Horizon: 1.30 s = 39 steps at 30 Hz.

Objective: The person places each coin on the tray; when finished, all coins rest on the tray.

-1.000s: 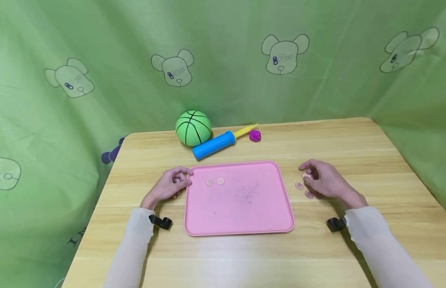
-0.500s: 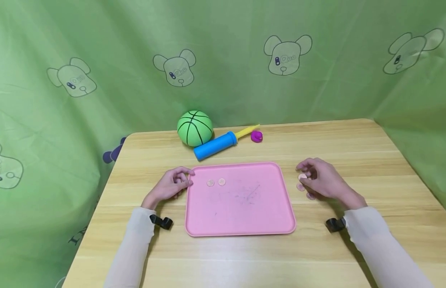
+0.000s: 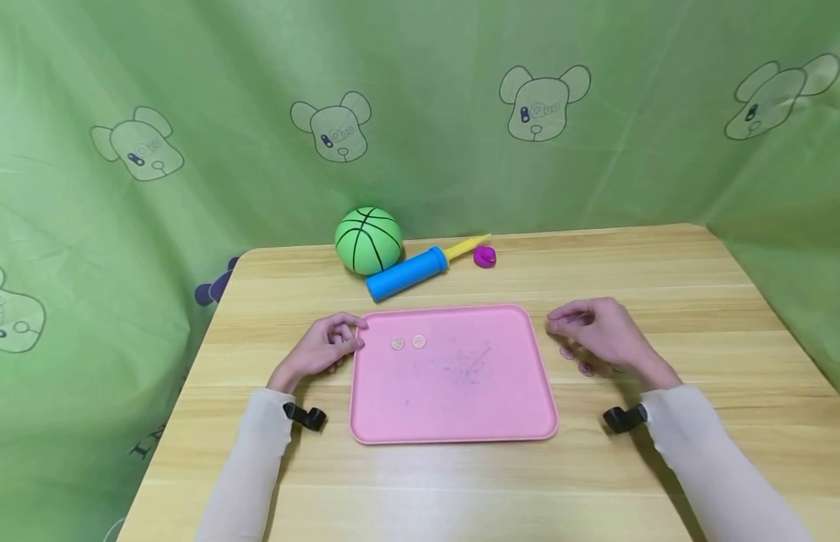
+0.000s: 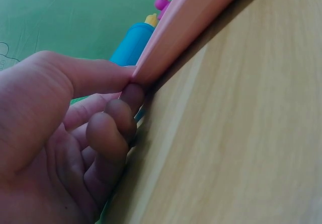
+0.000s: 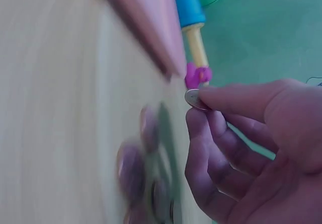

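Note:
My left hand [image 3: 320, 347] pinches the left rim of a pink tray [image 3: 454, 414] near its far corner, thumb above and fingers below in the left wrist view. Two coins, a left coin [image 3: 397, 343] and a right coin [image 3: 418, 342], lie flat inside the tray at its far left. Just right of the tray, my right hand [image 3: 604, 333] is raised over the table and pinches a coin [image 5: 195, 99] between thumb and fingertips. Beneath that hand several coins [image 5: 131, 171] lie on the wood, blurred in the right wrist view and partly hidden in the head view.
A green ball [image 3: 369, 241] stands at the back, touching or very near a blue hand pump [image 3: 406, 274] with a yellow nozzle. A small purple toy [image 3: 485, 257] sits by the nozzle tip. Green cloth [image 3: 447, 173] hangs behind the wooden table [image 3: 461, 489].
My right hand has picked a coin up from the table and moved a little left, toward the tray. My left hand has stayed at the tray's rim.

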Each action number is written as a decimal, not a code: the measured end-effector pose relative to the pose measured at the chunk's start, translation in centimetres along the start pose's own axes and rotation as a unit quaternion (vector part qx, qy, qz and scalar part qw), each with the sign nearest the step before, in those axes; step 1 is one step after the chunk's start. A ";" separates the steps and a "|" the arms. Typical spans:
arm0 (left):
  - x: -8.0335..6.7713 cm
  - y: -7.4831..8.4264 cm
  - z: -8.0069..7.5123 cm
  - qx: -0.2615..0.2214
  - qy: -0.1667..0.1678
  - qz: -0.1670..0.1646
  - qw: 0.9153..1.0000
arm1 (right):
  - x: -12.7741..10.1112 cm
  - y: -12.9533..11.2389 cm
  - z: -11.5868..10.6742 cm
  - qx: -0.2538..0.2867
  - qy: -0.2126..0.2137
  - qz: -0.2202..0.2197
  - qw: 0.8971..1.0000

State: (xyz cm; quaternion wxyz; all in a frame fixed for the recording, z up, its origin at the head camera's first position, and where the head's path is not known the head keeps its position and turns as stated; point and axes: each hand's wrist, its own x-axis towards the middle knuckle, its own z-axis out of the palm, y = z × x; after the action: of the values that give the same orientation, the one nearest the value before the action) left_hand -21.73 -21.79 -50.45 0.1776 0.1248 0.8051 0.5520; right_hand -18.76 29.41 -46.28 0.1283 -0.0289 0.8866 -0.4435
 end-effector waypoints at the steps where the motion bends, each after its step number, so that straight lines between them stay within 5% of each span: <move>1: 0.0 0.0 0.0 0.000 0.001 0.000 1.000 | 0.1 -0.2 0.0 0.024 -0.007 0.018 1.000; 6: 0.0 0.0 -0.1 0.000 0.001 0.000 1.000 | 1.0 -1.6 0.7 0.067 -0.016 0.053 0.996; 18: 0.2 -0.1 0.0 0.000 -0.008 0.004 1.000 | 3.6 -5.2 3.8 0.131 -0.069 0.043 0.988; 32: 0.2 -0.3 -0.3 0.001 -0.003 0.008 1.000 | 6.2 -7.8 8.8 0.128 -0.095 0.015 0.987; 39: 0.1 -0.2 -0.2 0.001 -0.002 0.007 1.000 | 6.6 -8.8 10.9 0.060 -0.074 -0.018 0.995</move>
State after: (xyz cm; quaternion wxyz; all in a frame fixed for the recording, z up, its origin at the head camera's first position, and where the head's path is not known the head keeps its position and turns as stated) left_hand -21.93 -21.97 -50.58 0.1756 0.1317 0.8044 0.5521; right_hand -22.96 14.55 -46.90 0.1868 -0.0697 0.8456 -0.4952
